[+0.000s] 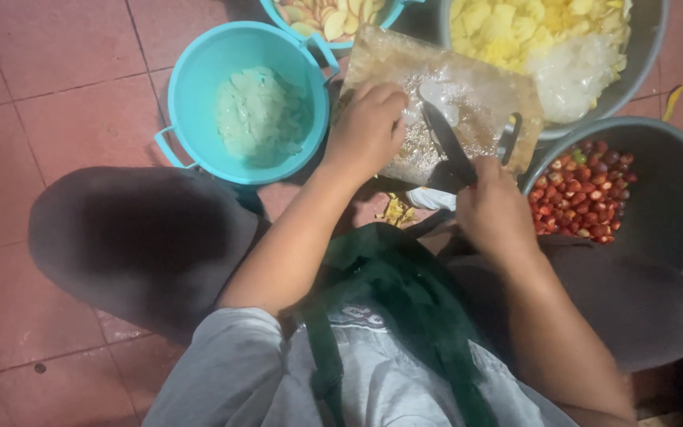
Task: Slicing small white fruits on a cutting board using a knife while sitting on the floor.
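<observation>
While the left hand pressed flat, fingers curled, on the board, right hand gripped the knife, chili bowl at 3 o'clock.

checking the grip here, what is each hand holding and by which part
The right hand holds a knife by its handle, blade over the cutting board. The left hand presses down on the board; whatever is under it is hidden.

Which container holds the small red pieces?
The grey bowl at far right, beside the right hand. The turquoise bucket holds pale green shreds; the big basin holds yellow pieces.
</observation>
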